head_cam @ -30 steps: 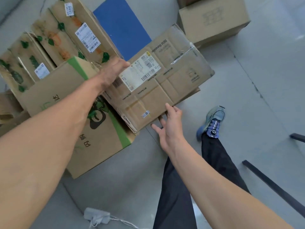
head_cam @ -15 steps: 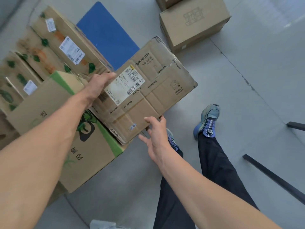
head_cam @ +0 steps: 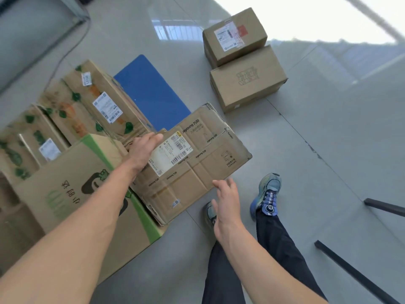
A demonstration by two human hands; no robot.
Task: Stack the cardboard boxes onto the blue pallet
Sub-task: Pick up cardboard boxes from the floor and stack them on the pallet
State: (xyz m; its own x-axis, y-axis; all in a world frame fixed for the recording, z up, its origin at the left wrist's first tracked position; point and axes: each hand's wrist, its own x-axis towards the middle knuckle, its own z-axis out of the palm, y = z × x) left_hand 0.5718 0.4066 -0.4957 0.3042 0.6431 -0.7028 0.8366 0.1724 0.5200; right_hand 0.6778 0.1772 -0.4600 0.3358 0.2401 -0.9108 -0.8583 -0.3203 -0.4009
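The fingers (head_cam: pixel 156 137) of the left hand (head_cam: pixel 143 151) lie nearly straight, pressed flat on the top of the taped cardboard box (head_cam: pixel 197 170) at its far left corner; the thumb is hidden. The fingers (head_cam: pixel 219 185) of the right hand (head_cam: pixel 228 202) are spread and relaxed, holding nothing, their tips at the box's near edge, touching or just beside it, I cannot tell which. This box sits tilted at the near end of the blue pallet (head_cam: pixel 151 95), overlapping a larger green-printed box (head_cam: pixel 72 189) to its left. The floor (head_cam: pixel 328 139) is smooth, glossy grey, crossed by thin joint lines and mirroring a bright window at the far right. The pallet shows as a flat, matte blue slab with a rounded far corner. Crumpled brown boxes with orange and green prints (head_cam: pixel 94 102) stand on edge along its left side, each bearing a white label. The handled box is creased and worn, with clear tape and a white barcode label (head_cam: pixel 169 153). Two cleaner, sharp-edged boxes (head_cam: pixel 247 84) sit on the floor, far right of the pallet. Dark straight bars (head_cam: pixel 355 275) lie at the near right.
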